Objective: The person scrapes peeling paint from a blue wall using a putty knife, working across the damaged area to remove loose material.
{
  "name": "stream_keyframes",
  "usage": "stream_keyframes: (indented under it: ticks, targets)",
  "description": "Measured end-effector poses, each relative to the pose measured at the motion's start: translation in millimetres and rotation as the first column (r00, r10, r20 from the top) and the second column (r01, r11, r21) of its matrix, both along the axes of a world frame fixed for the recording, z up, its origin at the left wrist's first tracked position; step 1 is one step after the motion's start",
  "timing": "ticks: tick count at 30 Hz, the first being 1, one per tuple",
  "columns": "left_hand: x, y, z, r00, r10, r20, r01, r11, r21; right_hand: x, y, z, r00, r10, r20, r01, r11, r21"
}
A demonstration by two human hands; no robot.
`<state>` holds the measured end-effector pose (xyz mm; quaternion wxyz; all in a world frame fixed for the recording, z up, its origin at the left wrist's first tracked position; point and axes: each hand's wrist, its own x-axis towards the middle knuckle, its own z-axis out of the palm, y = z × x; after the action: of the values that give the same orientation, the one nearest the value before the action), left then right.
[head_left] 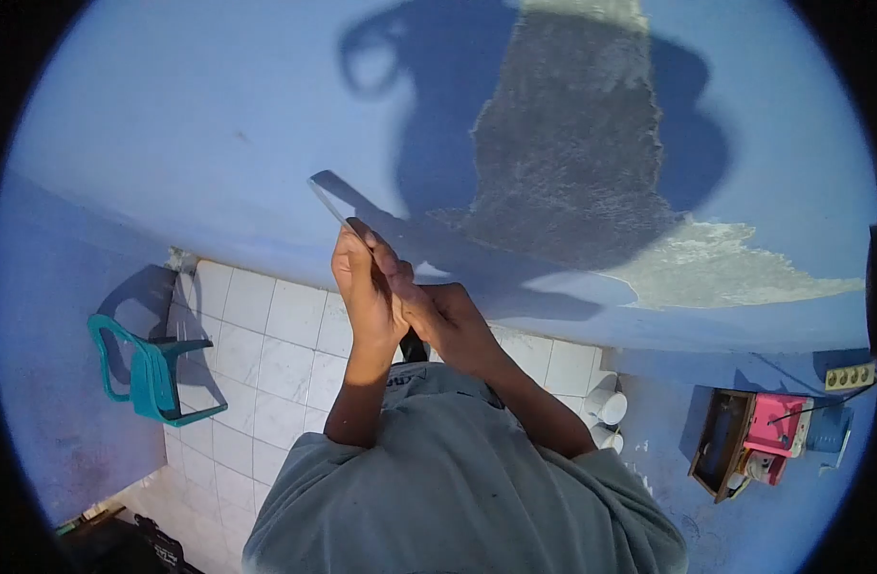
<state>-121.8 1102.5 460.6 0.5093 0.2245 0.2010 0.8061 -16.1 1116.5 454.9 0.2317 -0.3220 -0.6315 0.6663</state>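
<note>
My left hand (364, 287) and my right hand (445, 320) are pressed together, both closed around a thin flat scraper blade (328, 198). The blade sticks up and to the left from my fingers, with its tip against the blue painted wall (199, 124). A dark piece, perhaps the handle (415, 346), shows under my palms. Their shadow and mine fall on the wall. Right of the blade, a big patch of bare grey plaster (572, 143) shows where paint is gone, with a whitish patch (721, 263) below it.
A teal plastic chair (152, 378) stands on the white tiled floor (266, 364) at the left. At the right are two white cups (606, 407), a wooden box (721, 442) with a pink device (773, 423), and a power strip (850, 376).
</note>
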Motion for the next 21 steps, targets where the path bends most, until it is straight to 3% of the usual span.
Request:
stream_keyframes:
  ticks: [1,2,4,5,6,7,9,10,12,15,17,18,19,21]
  targets:
    - [-3,-1,4,0.998,0.053,0.021,-0.054,0.998,0.012,3,-4,-1,1.000,-0.008,-0.027,0.011,0.993,0.121]
    - [0,-2,2,0.997,0.071,0.015,-0.072,0.997,0.016,7,-8,-3,0.999,0.010,-0.033,-0.006,0.992,0.124]
    - [23,-13,-11,0.894,0.083,-0.441,-0.176,0.969,-0.175,26,-21,-12,0.986,-0.159,-0.039,0.159,0.878,0.452]
    - [36,-15,-15,0.972,-0.023,-0.234,-0.037,0.968,-0.247,43,-30,-9,0.982,-0.188,0.034,0.180,0.970,0.161]
    - [50,-16,-19,0.993,-0.122,-0.007,0.115,0.954,-0.278,61,-36,-4,0.974,-0.194,0.119,0.210,0.968,-0.139]
    - [63,-15,-24,0.994,-0.110,-0.001,0.106,0.955,-0.276,73,-40,-2,0.962,-0.225,0.154,0.245,0.961,-0.131]
    - [83,-16,-32,0.925,-0.323,0.199,0.368,0.890,-0.269,95,-48,1,0.945,-0.264,0.192,0.288,0.951,-0.113]
    - [89,-17,-32,0.923,-0.325,0.203,0.372,0.891,-0.262,105,-51,3,0.942,-0.255,0.218,0.283,0.953,-0.105]
    - [96,-21,-30,0.890,-0.407,0.207,0.430,0.899,-0.081,115,-54,11,0.936,-0.252,0.244,0.282,0.954,-0.098]
    - [94,-22,-28,0.901,-0.399,0.171,0.426,0.889,-0.168,115,-61,21,0.927,-0.260,0.270,0.318,0.927,-0.200]
    - [83,-13,-29,0.905,-0.408,0.124,0.425,0.883,-0.197,85,-46,16,0.919,-0.301,0.255,0.341,0.931,-0.130]
    - [73,-5,-28,0.910,-0.382,0.162,0.407,0.899,-0.163,75,-41,12,0.909,-0.341,0.240,0.366,0.928,-0.067]
    - [67,0,-27,0.913,-0.356,0.199,0.384,0.915,-0.121,76,-37,4,0.946,-0.304,0.113,0.320,0.932,-0.168]
    - [63,0,-20,0.894,-0.364,0.260,0.388,0.920,-0.047,76,-37,9,0.954,-0.277,0.119,0.294,0.941,-0.168]
